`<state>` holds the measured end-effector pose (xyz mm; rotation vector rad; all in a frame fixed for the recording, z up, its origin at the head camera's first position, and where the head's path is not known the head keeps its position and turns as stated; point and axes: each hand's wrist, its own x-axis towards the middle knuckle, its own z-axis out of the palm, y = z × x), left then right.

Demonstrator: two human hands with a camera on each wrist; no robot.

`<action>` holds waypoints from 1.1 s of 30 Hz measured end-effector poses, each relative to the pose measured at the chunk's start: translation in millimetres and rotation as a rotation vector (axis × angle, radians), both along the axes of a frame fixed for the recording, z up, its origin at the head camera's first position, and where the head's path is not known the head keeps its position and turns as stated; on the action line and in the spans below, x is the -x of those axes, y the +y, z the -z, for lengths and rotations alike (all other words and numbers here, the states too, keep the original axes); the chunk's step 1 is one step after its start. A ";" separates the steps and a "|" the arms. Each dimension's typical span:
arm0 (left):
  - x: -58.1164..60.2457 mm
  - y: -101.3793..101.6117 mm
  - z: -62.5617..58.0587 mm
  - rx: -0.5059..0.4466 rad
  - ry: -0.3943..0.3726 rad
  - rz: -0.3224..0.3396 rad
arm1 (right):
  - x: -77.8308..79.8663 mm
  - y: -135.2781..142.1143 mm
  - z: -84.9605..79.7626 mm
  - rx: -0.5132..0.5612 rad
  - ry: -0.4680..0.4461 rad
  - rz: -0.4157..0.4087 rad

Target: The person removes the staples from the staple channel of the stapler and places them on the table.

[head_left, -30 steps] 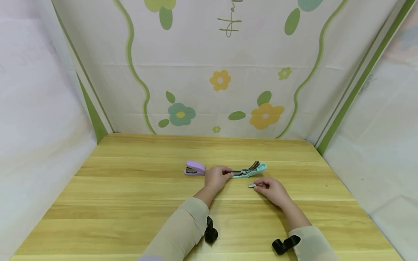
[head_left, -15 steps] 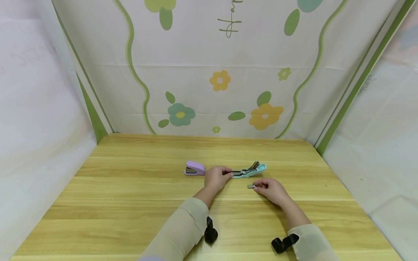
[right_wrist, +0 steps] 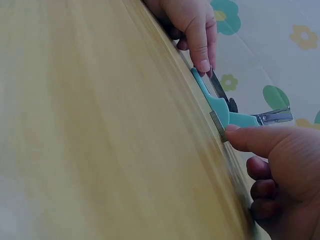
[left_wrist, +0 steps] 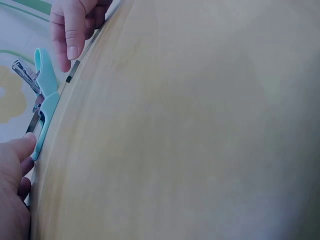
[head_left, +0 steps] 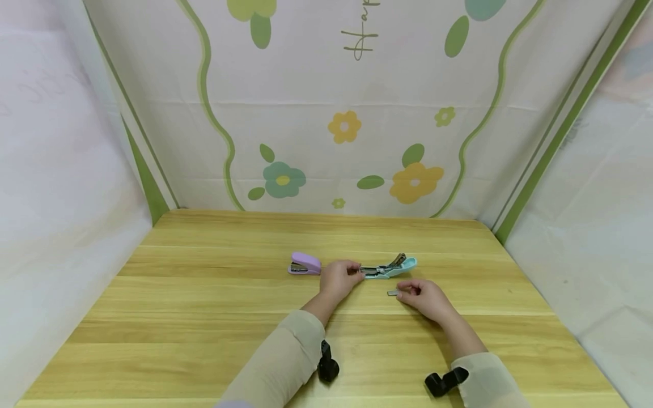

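A mint-green stapler (head_left: 406,266) lies opened out on the table, its metal magazine (right_wrist: 276,116) tilted up from the body. My left hand (head_left: 338,280) holds the stapler's left end between thumb and fingers. In the left wrist view the thumb (left_wrist: 27,142) lies over the metal part there, and the fingertips are partly hidden. Just in front of the stapler, my right hand (head_left: 425,300) pinches one end of a short strip of staples (head_left: 391,293). The strip's free end points left, low over the table; whether it touches the wood cannot be told.
Left of my left hand stands a purple stapler (head_left: 305,263), its right end close to the hand. The wooden table (head_left: 204,317) stretches out on both sides. A flowered cloth (head_left: 285,130) hangs behind its far edge, with pale cloth on either side.
The strip of staples has turned slightly between my right fingers and sits a touch lower. My left hand and both staplers hold their places.
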<state>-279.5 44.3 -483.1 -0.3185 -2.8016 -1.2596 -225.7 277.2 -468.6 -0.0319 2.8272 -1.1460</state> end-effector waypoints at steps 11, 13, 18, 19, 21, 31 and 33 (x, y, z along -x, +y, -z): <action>-10.0 -11.3 -7.1 -0.179 -0.070 0.096 | 9.2 -22.8 -29.9 0.016 0.048 -0.050; -12.9 -16.0 -14.9 -0.206 -0.102 0.123 | 13.0 -29.8 -35.5 0.010 0.071 -0.068; -17.2 -36.2 -35.7 -0.251 -0.091 0.194 | 21.8 -50.8 -46.4 0.036 0.134 -0.117; -17.7 -41.3 -38.7 -0.256 -0.073 0.209 | 23.3 -55.3 -47.9 0.048 0.139 -0.130; -18.9 -52.1 -43.4 -0.259 -0.042 0.219 | 26.3 -63.8 -50.0 0.066 0.143 -0.155; -18.4 -113.2 -50.2 -0.363 0.085 0.034 | 39.8 -104.1 -51.7 0.098 0.136 -0.181; -15.8 -125.2 -47.9 -0.350 0.110 -0.011 | 42.5 -112.3 -50.7 0.104 0.131 -0.183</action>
